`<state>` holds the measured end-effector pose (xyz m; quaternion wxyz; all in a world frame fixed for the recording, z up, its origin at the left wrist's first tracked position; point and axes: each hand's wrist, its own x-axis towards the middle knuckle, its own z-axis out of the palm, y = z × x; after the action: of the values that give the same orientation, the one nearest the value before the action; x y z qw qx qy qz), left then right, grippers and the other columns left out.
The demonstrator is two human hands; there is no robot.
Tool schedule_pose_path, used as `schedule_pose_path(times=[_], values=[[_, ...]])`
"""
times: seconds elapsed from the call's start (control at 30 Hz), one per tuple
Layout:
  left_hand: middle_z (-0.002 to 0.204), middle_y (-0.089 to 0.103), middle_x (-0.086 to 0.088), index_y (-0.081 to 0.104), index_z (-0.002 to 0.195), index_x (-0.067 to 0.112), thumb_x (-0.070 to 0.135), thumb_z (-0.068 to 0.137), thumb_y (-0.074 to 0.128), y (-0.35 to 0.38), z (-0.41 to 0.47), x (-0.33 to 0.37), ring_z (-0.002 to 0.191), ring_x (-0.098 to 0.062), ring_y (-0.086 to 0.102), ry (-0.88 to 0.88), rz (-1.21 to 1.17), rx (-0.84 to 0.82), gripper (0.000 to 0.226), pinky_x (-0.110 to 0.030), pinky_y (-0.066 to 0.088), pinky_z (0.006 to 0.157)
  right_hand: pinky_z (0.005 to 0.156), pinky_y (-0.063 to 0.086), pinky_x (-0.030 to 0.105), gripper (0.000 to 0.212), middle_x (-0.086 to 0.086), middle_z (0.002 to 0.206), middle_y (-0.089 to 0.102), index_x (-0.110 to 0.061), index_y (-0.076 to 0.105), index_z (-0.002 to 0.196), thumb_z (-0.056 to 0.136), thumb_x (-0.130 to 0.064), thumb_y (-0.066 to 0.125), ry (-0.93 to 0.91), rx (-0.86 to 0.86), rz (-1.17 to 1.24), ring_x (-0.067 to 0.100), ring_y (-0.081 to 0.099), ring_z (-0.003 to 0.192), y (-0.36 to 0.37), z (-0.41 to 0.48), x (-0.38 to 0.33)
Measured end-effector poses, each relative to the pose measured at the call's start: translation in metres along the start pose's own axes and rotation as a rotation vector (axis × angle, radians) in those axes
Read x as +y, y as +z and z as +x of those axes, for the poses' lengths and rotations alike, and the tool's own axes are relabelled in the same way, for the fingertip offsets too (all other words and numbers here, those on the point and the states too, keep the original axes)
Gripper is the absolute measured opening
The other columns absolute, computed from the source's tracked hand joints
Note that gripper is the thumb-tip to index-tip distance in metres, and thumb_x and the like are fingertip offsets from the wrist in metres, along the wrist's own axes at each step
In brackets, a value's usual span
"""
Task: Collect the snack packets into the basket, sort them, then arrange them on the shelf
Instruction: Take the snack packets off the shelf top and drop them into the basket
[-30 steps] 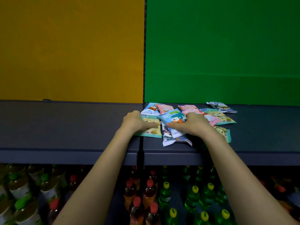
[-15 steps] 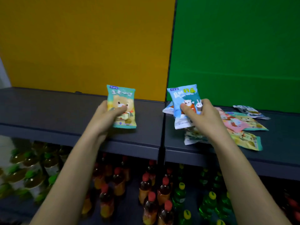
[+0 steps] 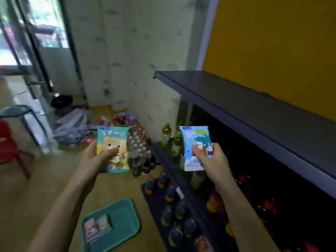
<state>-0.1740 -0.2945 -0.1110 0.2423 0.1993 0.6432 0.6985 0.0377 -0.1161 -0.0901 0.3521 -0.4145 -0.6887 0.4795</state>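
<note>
My left hand (image 3: 96,157) grips a teal snack packet (image 3: 113,140) printed with a bear, held upright in the air. My right hand (image 3: 211,160) pinches a blue snack packet (image 3: 195,140) with a polar bear and a rabbit, also upright. Both packets hang in front of the shelving, away from the dark top shelf (image 3: 254,113). On the floor below my left arm lies a teal basket (image 3: 123,224) with two or three packets (image 3: 97,227) lying flat in it. The packet pile on the shelf is out of view.
Lower shelves (image 3: 183,188) hold several drink bottles with green and red caps. A pack of bottles (image 3: 140,155) stands on the floor by the wall. A red chair (image 3: 11,148) and a round stool (image 3: 16,110) stand at the left, with clutter near the door.
The view has swung left and down, away from the shelf. Both hands lifted a packet each off the shelf and now carry them over the floor, near the basket.
</note>
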Motion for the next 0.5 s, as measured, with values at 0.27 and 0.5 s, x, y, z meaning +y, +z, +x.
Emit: schedule_pose_path(times=[0.27, 0.5], values=[[0.081, 0.066, -0.012, 0.058, 0.09, 0.014, 0.001, 0.086, 0.05, -0.197, 0.051, -0.086, 0.045, -0.009, 0.064, -0.275, 0.048, 0.351, 0.016, -0.017, 0.05, 0.04, 0.056, 0.047, 0.012, 0.014, -0.007, 0.08, 0.062, -0.013, 0.053, 0.087, 0.084, -0.019, 0.066, 0.141, -0.375, 0.012, 0.011, 0.061, 0.074, 0.234, 0.015, 0.056], [0.093, 0.069, -0.02, 0.056, 0.105, 0.003, 0.004, 0.09, 0.053, -0.272, 0.097, -0.165, 0.065, -0.024, 0.065, -0.476, 0.089, 0.341, 0.016, -0.022, 0.051, 0.046, 0.074, 0.053, 0.041, 0.015, 0.002, 0.089, 0.065, -0.018, 0.051, 0.087, 0.085, -0.022, 0.066, 0.301, -0.509, -0.115, 0.022, 0.064, 0.084, 0.371, 0.029, 0.122]])
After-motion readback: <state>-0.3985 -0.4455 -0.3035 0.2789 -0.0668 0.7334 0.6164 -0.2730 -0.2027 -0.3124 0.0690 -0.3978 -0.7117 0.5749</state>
